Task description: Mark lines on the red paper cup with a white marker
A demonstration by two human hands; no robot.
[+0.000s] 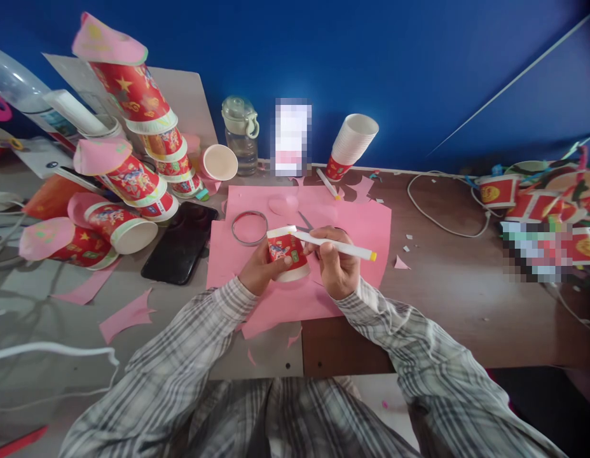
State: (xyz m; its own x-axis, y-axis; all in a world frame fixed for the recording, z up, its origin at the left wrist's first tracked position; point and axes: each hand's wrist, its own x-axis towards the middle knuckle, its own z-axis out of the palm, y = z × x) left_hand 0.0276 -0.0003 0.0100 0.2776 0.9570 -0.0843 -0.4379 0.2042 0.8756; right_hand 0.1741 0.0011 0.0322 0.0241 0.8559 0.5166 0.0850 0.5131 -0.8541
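My left hand is closed around a red printed paper cup, tilted above the pink paper. In my right hand is a white marker pen with a yellow end. The pen's other end points at the pale band along the cup's upper edge; whether it touches I cannot tell. Just behind the hands lie scissors, partly hidden by the right hand. A grey ring-shaped roll rests on the paper to the left of the cup.
Cup towers with pink paper tops stand at left, beside a black phone. A water bottle, a lit phone and stacked paper cups line the blue wall. Cables and cup crafts lie at right.
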